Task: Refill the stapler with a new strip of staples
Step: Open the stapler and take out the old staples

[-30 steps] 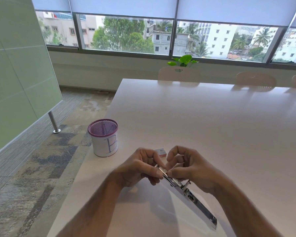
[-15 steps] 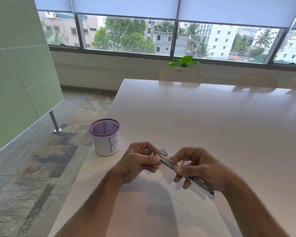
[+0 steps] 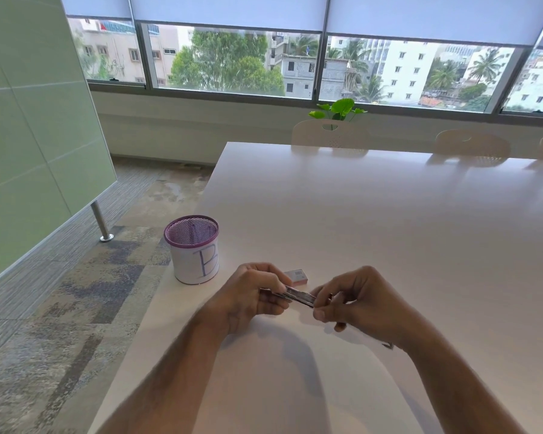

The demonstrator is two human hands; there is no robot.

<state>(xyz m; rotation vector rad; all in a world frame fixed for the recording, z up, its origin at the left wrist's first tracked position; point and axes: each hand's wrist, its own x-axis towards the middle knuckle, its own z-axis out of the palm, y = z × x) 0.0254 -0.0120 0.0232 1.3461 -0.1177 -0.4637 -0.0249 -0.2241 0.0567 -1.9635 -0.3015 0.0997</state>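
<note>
A slim metal stapler (image 3: pixel 297 296) is held above the white table (image 3: pixel 373 220), lying nearly level between both hands. My left hand (image 3: pixel 251 299) grips its left end with thumb and fingers. My right hand (image 3: pixel 358 303) closes over its right part, and a small metal tip pokes out below the right wrist. Whether the stapler's magazine is open and whether a staple strip is in it is hidden by the fingers and by blur. A small white and pink staple box (image 3: pixel 297 275) lies on the table just behind the hands.
A purple mesh cup (image 3: pixel 192 249) wrapped in white paper marked "B" stands near the table's left edge, left of the hands. Pale chairs (image 3: pixel 329 134) line the far side. The floor drops away beyond the left edge.
The stapler has swung from a steep diagonal to nearly level. My right hand slid down along it and now covers its right half; my left hand kept hold of the left end.
</note>
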